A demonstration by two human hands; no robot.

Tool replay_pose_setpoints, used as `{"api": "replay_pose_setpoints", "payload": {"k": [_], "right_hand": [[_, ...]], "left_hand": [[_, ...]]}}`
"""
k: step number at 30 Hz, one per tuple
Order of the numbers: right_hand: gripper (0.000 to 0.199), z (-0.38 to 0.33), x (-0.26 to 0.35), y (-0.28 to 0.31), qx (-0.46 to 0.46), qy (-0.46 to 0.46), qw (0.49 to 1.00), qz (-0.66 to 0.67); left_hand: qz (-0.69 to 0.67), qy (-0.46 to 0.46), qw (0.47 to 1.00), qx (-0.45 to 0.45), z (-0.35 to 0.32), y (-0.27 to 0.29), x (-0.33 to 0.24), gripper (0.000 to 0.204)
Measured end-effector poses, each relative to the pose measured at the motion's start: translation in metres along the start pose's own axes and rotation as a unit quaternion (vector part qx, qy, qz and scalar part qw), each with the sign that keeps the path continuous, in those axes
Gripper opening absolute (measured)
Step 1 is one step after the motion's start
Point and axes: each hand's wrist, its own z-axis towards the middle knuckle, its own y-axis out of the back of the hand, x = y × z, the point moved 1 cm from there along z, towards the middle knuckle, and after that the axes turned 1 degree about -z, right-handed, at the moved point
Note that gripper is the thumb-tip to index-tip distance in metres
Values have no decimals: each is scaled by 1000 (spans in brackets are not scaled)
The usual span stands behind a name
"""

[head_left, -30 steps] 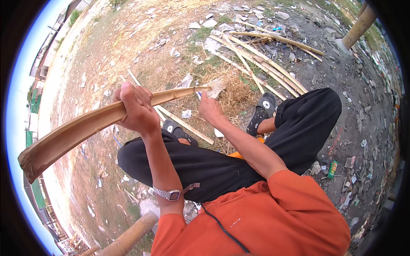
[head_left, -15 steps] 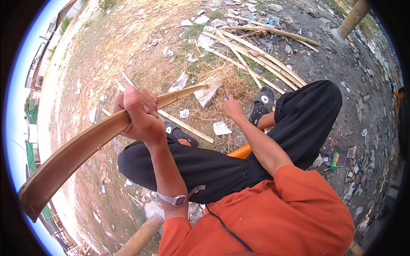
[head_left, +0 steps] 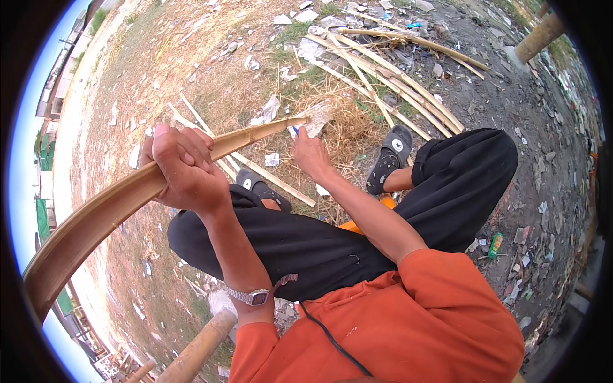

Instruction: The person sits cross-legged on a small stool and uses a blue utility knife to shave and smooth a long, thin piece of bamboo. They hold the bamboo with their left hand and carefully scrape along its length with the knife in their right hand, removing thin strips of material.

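Observation:
My left hand [head_left: 185,167] is wrapped round a long split bamboo strip [head_left: 89,217]. The strip runs from the far left edge past my fist, and its narrow end lies out in front of me. Close to that end is my right hand [head_left: 311,155], closed on a small tool with a blue part [head_left: 294,130] showing. Most of the tool is hidden in the fist, so its exact kind is unclear. The blue part is beside the strip's tip; whether they touch I cannot tell.
Several bamboo strips [head_left: 402,86] lie in a heap beyond my right foot. Pale strips [head_left: 274,179] rest on the ground near my left foot. Dry shavings [head_left: 345,118] and paper scraps litter the ground. Bamboo poles stand at the upper right [head_left: 539,39] and lower left [head_left: 201,348].
My right hand has moved left with the blue tool, up to the strip's narrow end. The left hand has shifted slightly left and up with the strip.

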Motion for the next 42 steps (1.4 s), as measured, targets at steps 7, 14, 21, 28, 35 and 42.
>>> {"api": "replay_pose_setpoints", "payload": {"k": [7, 14, 21, 28, 35, 42], "right_hand": [[19, 4, -9, -5, -16, 3, 1000, -3], [20, 16, -3, -9, -13, -8, 996, -89], [21, 2, -14, -5, -41, -15, 998, -40], [25, 1, -34, -20, -92, -15, 996, 10], [25, 18, -41, -25, -87, 73, 960, 255], [12, 21, -22, -7, -54, -19, 997, -60]], "left_hand": [[-28, 15, 999, -6, 7, 5, 2, 36], [-22, 24, 998, -49, 22, 17, 6, 37], [-45, 28, 999, -10, 0, 1, -3, 37], [-58, 38, 997, 32, -7, -12, -4, 37], [-36, 24, 999, 24, -3, -14, 1, 36], [-21, 21, 997, 78, -9, -20, -2, 35]]}}
